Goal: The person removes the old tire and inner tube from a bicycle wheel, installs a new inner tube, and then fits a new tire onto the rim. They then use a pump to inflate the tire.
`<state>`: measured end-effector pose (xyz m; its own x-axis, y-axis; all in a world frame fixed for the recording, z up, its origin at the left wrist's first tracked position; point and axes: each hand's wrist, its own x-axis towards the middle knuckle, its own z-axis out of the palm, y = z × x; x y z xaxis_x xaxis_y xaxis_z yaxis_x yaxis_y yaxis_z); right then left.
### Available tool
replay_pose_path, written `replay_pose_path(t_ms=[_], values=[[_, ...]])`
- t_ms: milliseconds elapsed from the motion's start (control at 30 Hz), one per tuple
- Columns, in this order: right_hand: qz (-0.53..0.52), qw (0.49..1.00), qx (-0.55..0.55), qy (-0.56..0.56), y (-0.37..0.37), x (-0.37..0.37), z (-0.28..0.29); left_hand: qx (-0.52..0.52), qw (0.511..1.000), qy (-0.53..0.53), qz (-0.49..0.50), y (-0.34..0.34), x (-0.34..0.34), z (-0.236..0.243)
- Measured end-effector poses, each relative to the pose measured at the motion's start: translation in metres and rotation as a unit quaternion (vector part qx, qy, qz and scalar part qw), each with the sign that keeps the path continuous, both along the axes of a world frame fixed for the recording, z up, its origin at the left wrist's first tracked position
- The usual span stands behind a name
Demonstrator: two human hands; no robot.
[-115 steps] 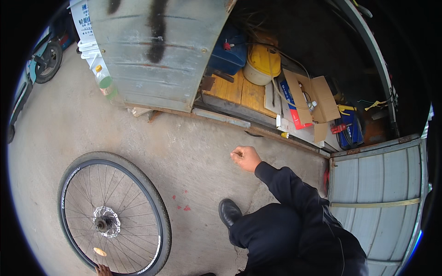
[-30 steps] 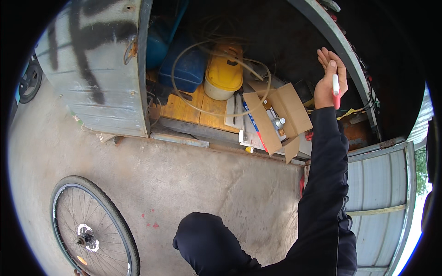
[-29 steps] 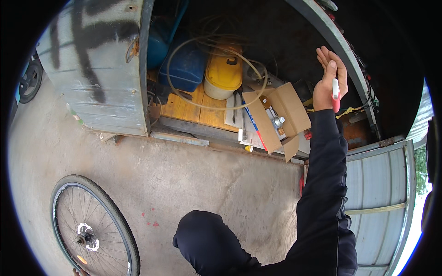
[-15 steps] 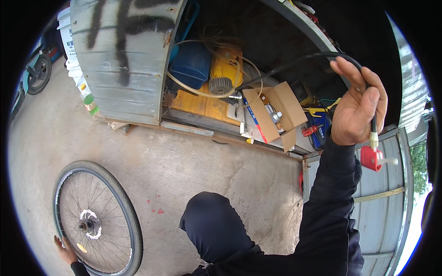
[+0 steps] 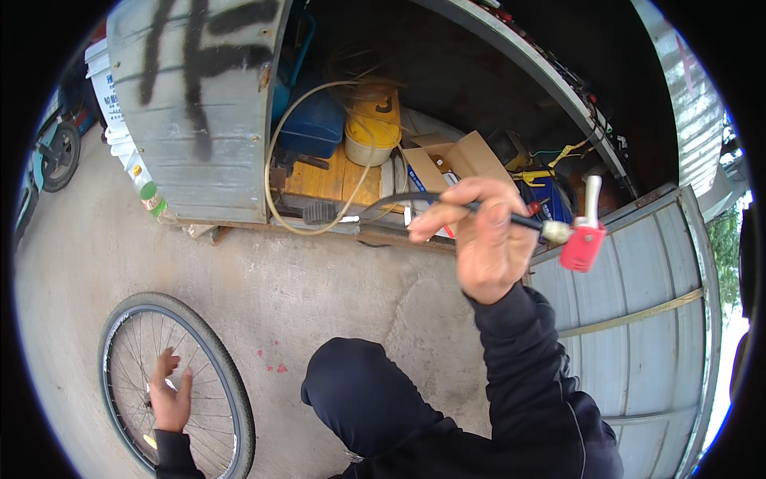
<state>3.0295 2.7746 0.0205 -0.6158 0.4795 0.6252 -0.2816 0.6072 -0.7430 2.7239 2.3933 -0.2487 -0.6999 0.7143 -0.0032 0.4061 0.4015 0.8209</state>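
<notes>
My right hand point(image 5: 491, 239) is raised in front of the open cabinet and closed on a black air hose point(image 5: 411, 197), pinched between thumb and fingers. At the hose's right end sits a red pump head point(image 5: 582, 246) with a white lever sticking up. The other end runs left toward a dark ribbed piece point(image 5: 321, 212) and a looped clear tube point(image 5: 270, 160). My left hand point(image 5: 171, 395), fingers apart and holding nothing, is over the bicycle wheel point(image 5: 239, 399), in front of its spokes and hub. I cannot tell whether it touches the wheel.
Inside the cabinet are a yellow container point(image 5: 373, 112), a blue box point(image 5: 313, 128) and an opened cardboard box point(image 5: 479, 160). A metal door point(image 5: 199, 88) stands at the left, another point(image 5: 638, 343) at the right. White buckets point(image 5: 102, 88) and a green bottle point(image 5: 152, 197) stand beyond the left door.
My right hand has moved left and down with the air hose, and the pump head has swung sideways. The ribbed piece has come left and down. My left hand has moved right over the wheel.
</notes>
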Motion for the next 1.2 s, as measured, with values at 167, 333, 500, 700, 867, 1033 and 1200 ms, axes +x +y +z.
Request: replay_pose_path(t_ms=[167, 333, 500, 700, 867, 1033, 1200], values=[[0.081, 0.988, -0.114, -0.064, -0.023, -0.008, -0.048, 0.098, 0.969, -0.223, -0.039, 0.155, 0.046, -0.018], [0.225, 0.965, -0.124, -0.046, -0.016, -0.001, -0.066, 0.132, 0.824, -0.543, 0.095, 0.268, 0.084, -0.086], [0.222, 0.965, -0.098, -0.098, 0.001, -0.004, -0.080, 0.038, 0.858, -0.512, 0.020, 0.301, 0.108, -0.105], [0.273, 0.890, 0.062, -0.361, 0.012, -0.056, -0.102, -0.069, 0.959, -0.263, -0.083, 0.136, 0.063, -0.103], [0.472, 0.850, 0.111, -0.208, -0.061, -0.153, -0.134, -0.152, 0.950, -0.115, 0.249, -0.117, -0.002, -0.085], [0.569, 0.711, -0.124, -0.393, -0.182, -0.222, -0.157, -0.131, 0.698, -0.015, 0.704, -0.295, 0.080, -0.110], [0.559, 0.690, -0.128, -0.442, -0.319, -0.259, -0.209, 0.045, 0.429, -0.185, 0.883, -0.249, 0.194, -0.193]])
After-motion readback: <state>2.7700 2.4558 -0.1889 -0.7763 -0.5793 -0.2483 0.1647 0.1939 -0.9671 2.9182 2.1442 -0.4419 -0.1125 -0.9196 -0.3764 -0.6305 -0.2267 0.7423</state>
